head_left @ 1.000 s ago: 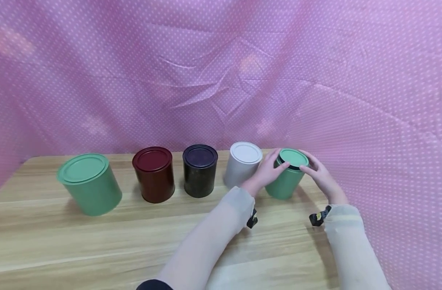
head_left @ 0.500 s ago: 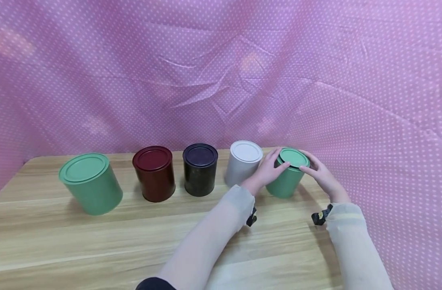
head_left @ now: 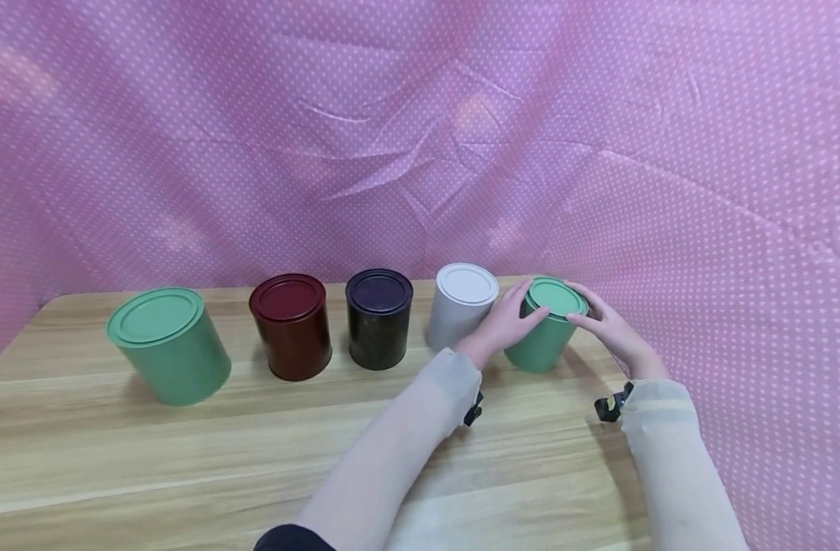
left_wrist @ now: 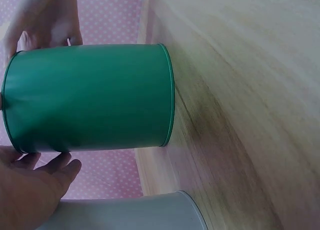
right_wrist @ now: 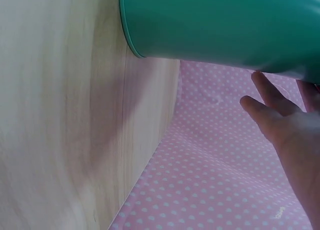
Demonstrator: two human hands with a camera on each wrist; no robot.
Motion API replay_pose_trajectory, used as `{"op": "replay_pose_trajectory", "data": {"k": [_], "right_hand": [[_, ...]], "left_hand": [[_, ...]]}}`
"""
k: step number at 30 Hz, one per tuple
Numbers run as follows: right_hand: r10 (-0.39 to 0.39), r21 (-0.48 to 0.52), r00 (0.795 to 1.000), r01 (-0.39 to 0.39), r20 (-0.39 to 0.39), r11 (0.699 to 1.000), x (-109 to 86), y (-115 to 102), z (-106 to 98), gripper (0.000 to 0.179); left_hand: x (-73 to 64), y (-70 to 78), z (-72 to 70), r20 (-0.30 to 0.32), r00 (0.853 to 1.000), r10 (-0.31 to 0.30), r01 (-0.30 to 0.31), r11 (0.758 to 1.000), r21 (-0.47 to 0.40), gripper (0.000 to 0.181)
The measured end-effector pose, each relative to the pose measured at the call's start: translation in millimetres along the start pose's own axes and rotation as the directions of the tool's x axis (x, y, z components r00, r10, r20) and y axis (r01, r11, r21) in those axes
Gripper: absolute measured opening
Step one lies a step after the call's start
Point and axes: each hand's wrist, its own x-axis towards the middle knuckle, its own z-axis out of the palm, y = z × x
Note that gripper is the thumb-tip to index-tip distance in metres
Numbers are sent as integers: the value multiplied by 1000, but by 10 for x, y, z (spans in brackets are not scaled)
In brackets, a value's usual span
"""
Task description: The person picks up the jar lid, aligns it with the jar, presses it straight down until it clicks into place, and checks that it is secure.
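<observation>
At the table's right end, a small green can point(head_left: 538, 344) stands upright with its round green lid point(head_left: 556, 296) on top. My left hand point(head_left: 501, 321) holds the lid's edge from the left, thumb in front and fingers behind. From the other side my right hand point(head_left: 614, 335) grips the lid's edge in the same way. In the left wrist view the can's plain side point(left_wrist: 90, 97) lies between both hands, and the left fingertips touch it near the top. Several right fingers point(right_wrist: 265, 115) reach along the can's upper side in the right wrist view. A white can point(head_left: 454, 321) stands close beside the left hand.
Further left along the wooden table point(head_left: 206, 474) stand a black can point(head_left: 378, 337), a dark red can point(head_left: 294, 344) and a larger green can point(head_left: 178, 367), all lidded. A pink dotted curtain point(head_left: 392, 153) hangs behind the table and along its right side.
The dark gap under the green lid has narrowed and is now nearly gone, as the lid has sunk onto the can between both hands. The other cans have stayed in place.
</observation>
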Motion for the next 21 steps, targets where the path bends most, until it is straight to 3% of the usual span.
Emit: {"op": "replay_pose_trajectory", "data": {"k": [9, 21], "right_hand": [[29, -41, 999, -28, 19, 999, -3, -15, 10, 69], [78, -73, 997, -76, 26, 994, -61, -101, 12, 69]], "left_hand": [[4, 6, 14, -11, 1000, 2, -2, 999, 47, 68], [-27, 94, -18, 2, 998, -67, 67, 994, 87, 68]]}}
